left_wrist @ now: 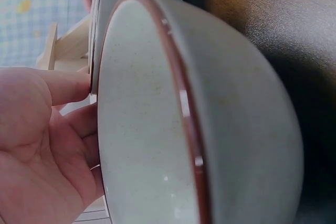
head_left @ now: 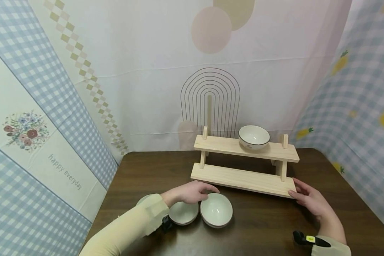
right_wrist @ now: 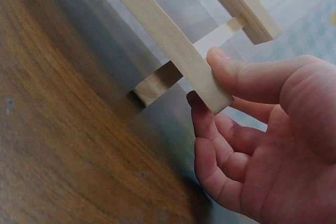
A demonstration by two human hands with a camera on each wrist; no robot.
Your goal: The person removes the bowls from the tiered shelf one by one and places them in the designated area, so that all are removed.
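Note:
My left hand (head_left: 194,192) reaches over a white bowl (head_left: 216,210) with a dark rim, thumb and index finger at its far left edge. The fingers look relaxed. A second bowl (head_left: 183,214) stands just to the left of it, filling much of the left wrist view with its brown rim (left_wrist: 178,77). My left sleeve partly covers a third bowl (head_left: 144,199). At the right end of a two-tier wooden shelf (head_left: 240,177), my right hand (head_left: 312,199) grips the lower board (right_wrist: 205,85), thumb on top and fingers curled beneath.
On the shelf's upper tier sits a flower-patterned bowl (head_left: 254,137), between two small upright wooden pegs. The dark wooden table (head_left: 259,227) ends at a patterned cloth backdrop (head_left: 147,106) behind, with checked cloth along both sides.

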